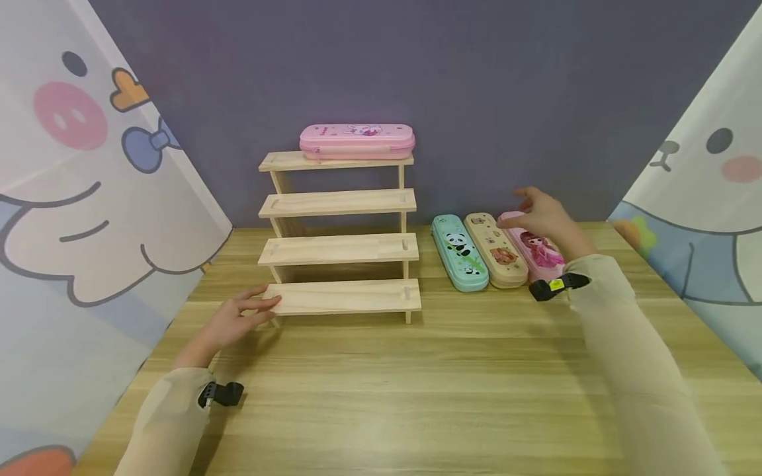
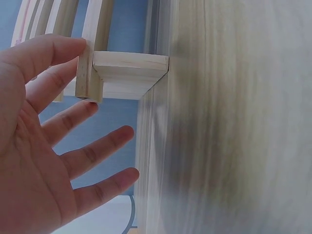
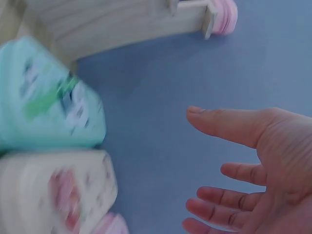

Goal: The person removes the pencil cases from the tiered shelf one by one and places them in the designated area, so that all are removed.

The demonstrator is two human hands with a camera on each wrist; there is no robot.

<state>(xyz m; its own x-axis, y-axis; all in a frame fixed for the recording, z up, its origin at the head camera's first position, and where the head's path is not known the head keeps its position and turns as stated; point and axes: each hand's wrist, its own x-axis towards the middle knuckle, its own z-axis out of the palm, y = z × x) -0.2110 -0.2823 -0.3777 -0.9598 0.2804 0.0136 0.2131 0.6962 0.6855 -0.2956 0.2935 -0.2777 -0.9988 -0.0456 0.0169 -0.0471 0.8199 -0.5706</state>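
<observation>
A light wooden four-step stand (image 1: 339,297) stands on the table. My left hand (image 1: 241,318) is at the left end of its lowest step, the thumb touching the plank (image 2: 88,73) while the other fingers spread out loosely. A pink zipped pencil case (image 1: 357,142) lies on the top step. My right hand (image 1: 544,215) hovers above another pink pencil case (image 1: 544,256) with a doll picture, partly covering it from the head camera; its fingers (image 3: 229,197) are spread and hold nothing. Beside that case lie a cream pencil case (image 1: 497,251) and a mint-green panda pencil case (image 1: 460,254).
The wood-grain table (image 1: 357,396) runs up to a dark grey back wall (image 1: 506,99). Cartoon-printed panels flank it on the left (image 1: 89,165) and right (image 1: 708,198). The stand is left of the row of cases.
</observation>
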